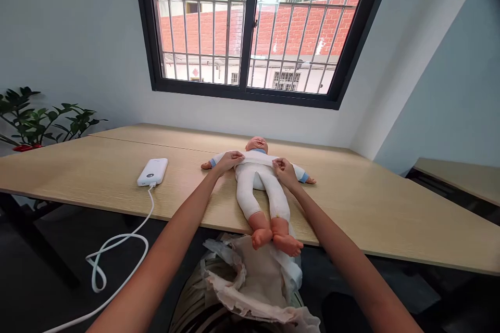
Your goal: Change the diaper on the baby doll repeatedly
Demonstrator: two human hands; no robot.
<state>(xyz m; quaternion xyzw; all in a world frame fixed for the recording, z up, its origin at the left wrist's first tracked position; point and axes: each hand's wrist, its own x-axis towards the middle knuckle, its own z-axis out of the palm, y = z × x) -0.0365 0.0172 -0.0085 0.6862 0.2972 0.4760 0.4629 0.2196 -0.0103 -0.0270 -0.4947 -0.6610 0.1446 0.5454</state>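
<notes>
A baby doll lies on its back on the table, head toward the window, feet over the near edge. Its white top has blue cuffs and collar and is bunched up at the chest. My left hand pinches the hem of the top on the left side. On the right side, my right hand has its fingers closed at the same hem. A crumpled off-white piece with ruffled edges, like an opened diaper, rests on my lap below the doll's feet.
A white power bank sits left on the wooden table, its white cable hanging over the near edge. A leafy potted plant stands at far left. A barred window is behind the table; another tabletop is at right.
</notes>
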